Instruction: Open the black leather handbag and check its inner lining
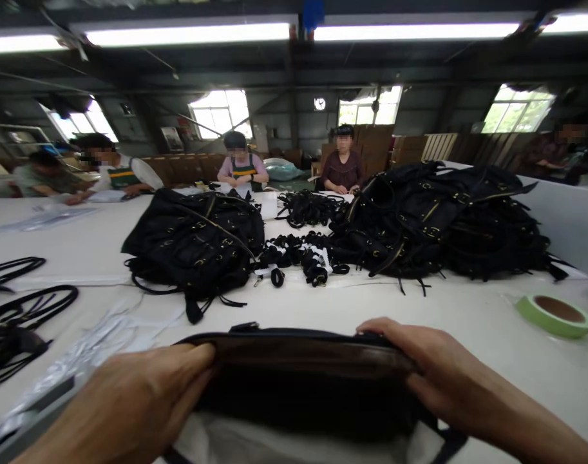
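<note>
A black bag (pixel 294 334) with a dark, shadowed inside gapes toward me at the bottom of the head view. My left hand (pixel 143 393) pinches its rim on the left, thumb on the inner side. At the right end of the rim, my right hand (pixel 433 367) grips the edge, its fingertips over the top and the thumb inside. Pale lining or filling shows low in the opening; which of the two I cannot tell. The lower part of the bag is cut off by the frame.
Stacked black bags (pixel 197 238) lie ahead on the left, with a larger heap (pixel 433 219) on the right. Between them are coiled black straps (pixel 303 251). Green tape (pixel 555 316) lies at right, clear plastic bags (pixel 91 348) at left. Several people sit across the table.
</note>
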The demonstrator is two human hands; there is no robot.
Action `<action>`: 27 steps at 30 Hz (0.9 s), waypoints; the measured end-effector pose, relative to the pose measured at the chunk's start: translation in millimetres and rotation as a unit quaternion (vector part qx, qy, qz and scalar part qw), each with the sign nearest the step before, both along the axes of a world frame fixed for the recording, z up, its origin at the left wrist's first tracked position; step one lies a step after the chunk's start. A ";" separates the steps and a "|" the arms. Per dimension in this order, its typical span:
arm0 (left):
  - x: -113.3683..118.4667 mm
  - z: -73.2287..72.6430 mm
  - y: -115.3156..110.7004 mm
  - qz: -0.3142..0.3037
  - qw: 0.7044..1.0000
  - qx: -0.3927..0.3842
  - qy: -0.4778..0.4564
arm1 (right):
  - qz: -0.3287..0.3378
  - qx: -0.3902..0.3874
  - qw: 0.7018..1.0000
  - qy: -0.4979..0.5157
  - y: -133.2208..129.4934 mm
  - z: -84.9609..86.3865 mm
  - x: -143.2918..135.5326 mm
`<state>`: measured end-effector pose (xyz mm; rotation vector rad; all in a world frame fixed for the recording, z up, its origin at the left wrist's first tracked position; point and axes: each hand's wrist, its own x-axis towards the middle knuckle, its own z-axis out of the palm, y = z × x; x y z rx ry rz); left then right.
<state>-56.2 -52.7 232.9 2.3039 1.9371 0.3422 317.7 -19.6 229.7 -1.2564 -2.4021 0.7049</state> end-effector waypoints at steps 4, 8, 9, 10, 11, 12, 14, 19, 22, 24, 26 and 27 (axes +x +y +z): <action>28.2 -24.0 15.8 -0.069 0.985 -0.072 0.142 | -0.008 0.024 0.997 -0.073 51.6 -19.8 2.1; 55.4 -113.1 27.0 -0.074 0.986 -0.111 0.101 | -0.038 0.033 0.978 -0.203 69.7 -77.2 -9.6; 58.4 -132.7 29.2 -0.064 0.987 -0.117 0.092 | -0.035 0.036 0.975 -0.215 66.2 -91.8 -13.8; 59.5 -148.5 31.3 -0.050 0.989 -0.116 0.080 | -0.032 0.040 0.975 -0.214 60.1 -104.5 -18.0; 59.0 -160.2 33.5 -0.035 0.991 -0.112 0.068 | -0.030 0.046 0.977 -0.205 52.3 -114.9 -22.1; 57.6 -168.1 35.9 -0.018 0.993 -0.103 0.056 | -0.030 0.054 0.979 -0.193 43.8 -123.0 -26.3; 53.8 -175.3 40.5 0.006 0.996 -0.086 0.033 | -0.017 0.061 0.983 -0.170 27.5 -134.1 -35.2; 53.7 -174.5 29.8 0.008 0.999 -0.048 -0.014 | 0.039 0.091 0.980 -0.172 6.0 -155.6 -60.2; 48.7 -175.8 2.4 -0.016 0.999 -0.016 -0.047 | 0.061 0.200 0.967 -0.145 2.7 -165.5 -70.8; 32.0 -180.2 -19.1 0.001 0.998 0.014 -0.061 | 0.095 0.297 0.945 -0.095 3.9 -170.5 -74.3; 1.7 -185.6 -43.0 0.068 0.995 0.050 -0.059 | 0.136 0.374 0.917 -0.038 6.1 -175.9 -75.7; -17.6 -187.8 -56.2 0.113 0.990 0.067 -0.052 | 0.156 0.399 0.903 -0.017 6.7 -179.3 -76.1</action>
